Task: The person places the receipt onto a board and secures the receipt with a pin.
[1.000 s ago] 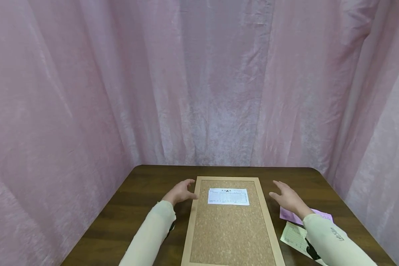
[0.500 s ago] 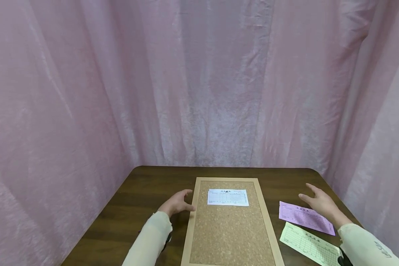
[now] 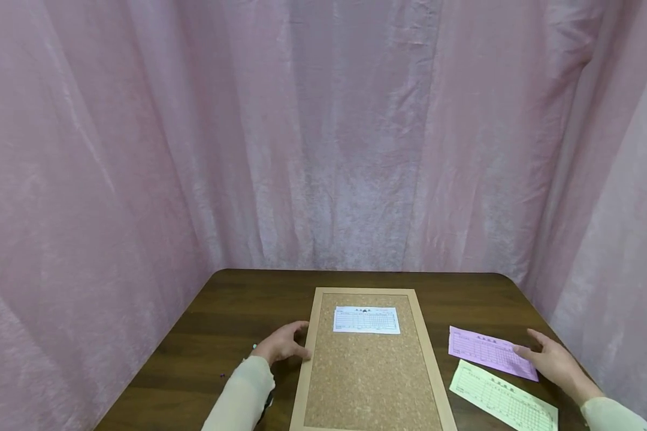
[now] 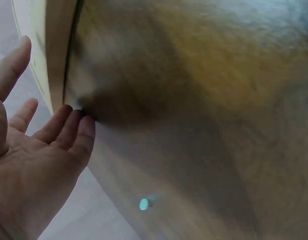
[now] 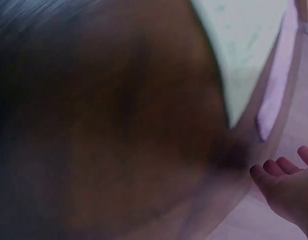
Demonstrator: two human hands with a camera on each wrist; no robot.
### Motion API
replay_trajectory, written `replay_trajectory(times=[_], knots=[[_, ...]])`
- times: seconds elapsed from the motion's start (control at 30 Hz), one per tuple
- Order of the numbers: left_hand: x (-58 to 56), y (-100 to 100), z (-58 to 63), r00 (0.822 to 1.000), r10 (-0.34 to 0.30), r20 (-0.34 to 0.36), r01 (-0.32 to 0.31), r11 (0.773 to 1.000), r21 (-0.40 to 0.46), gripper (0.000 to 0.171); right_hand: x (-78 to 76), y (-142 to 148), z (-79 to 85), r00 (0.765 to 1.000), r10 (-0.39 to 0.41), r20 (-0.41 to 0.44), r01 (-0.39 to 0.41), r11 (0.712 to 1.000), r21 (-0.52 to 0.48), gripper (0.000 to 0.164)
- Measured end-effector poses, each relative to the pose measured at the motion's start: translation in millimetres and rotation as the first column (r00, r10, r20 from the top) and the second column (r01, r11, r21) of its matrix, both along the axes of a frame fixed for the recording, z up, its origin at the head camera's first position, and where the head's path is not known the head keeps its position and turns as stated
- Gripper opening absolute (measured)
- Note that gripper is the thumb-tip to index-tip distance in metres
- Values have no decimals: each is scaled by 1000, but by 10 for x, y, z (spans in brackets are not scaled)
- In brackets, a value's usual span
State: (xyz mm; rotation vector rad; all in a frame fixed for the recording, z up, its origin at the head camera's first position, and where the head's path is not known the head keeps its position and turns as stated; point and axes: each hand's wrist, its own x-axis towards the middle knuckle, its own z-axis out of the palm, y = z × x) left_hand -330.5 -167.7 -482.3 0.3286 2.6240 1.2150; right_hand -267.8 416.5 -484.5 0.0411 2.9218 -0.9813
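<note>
A cork board (image 3: 372,383) in a pale wooden frame lies on the table, a white printed form (image 3: 366,320) near its far end. My left hand (image 3: 281,343) is beside the frame's left edge, thumb toward the frame. In the left wrist view its fingers (image 4: 54,125) are loosely bent near the frame's side (image 4: 54,65), holding nothing; contact is unclear. To the right, my right hand (image 3: 558,365) is by the right end of a purple printed form (image 3: 485,350), thumb over it and fingers apart. A green printed form (image 3: 501,395) lies just nearer.
A teal pushpin (image 4: 144,204) lies on the dark wooden table (image 3: 194,335) by my left hand. Farther left is a tiny purple thing (image 3: 222,375), perhaps another pin. Pink curtains (image 3: 323,149) hang behind the table and at both sides.
My right hand has moved right and nearer, from beside the board to the purple form, uncovering both coloured forms. My left hand has slid slightly nearer along the frame's left edge.
</note>
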Motion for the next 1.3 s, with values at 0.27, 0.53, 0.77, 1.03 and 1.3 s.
replay_trajectory(times=[0.27,0.53,0.77,1.03,1.3], knots=[[35,-45,-47,1000,-19,3,19,1000,-23,72,25,67,-171,999,21,-29,-18,996,90,94],[55,-47,-30,999,-46,8,47,995,-84,66,41,77,-261,1000,18,-8,-17,996,85,97],[64,-56,-34,1000,-31,3,31,997,-66,65,33,17,-303,999,13,-53,-12,1000,23,95],[41,-65,-52,999,-12,34,14,998,-66,65,20,-23,-374,992,36,-120,-24,995,100,91],[52,-57,-34,999,-24,28,26,998,-66,65,19,-46,-376,993,13,-114,-1,994,106,92]])
